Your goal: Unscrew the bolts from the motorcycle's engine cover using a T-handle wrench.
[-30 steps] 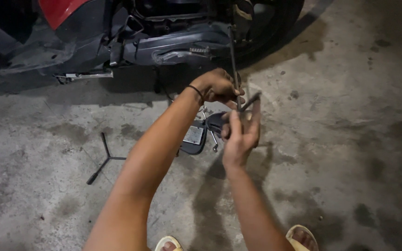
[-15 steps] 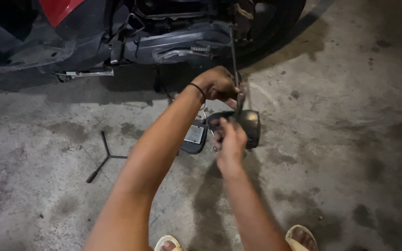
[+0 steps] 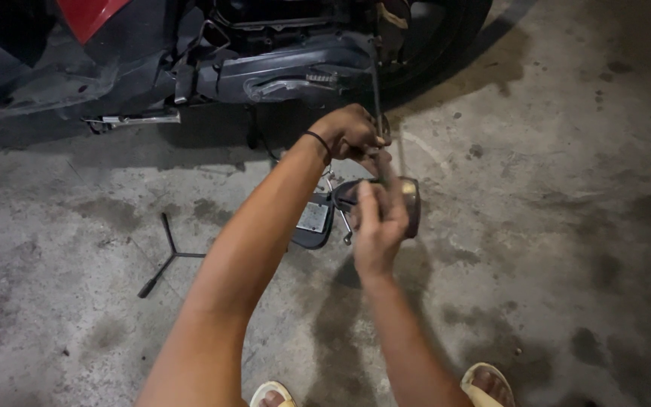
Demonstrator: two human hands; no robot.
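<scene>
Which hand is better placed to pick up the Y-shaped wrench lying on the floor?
Likely the left hand: the Y-shaped wrench lies on its side, though it grips a thin rod; the right hand is farther away.

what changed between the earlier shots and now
The right hand dropped from an upright reach near the thin metal rod onto the round dark cup-like part. The left hand kept its grip at the rod's lower end. The black Y-shaped wrench and scooter stayed put.
</scene>
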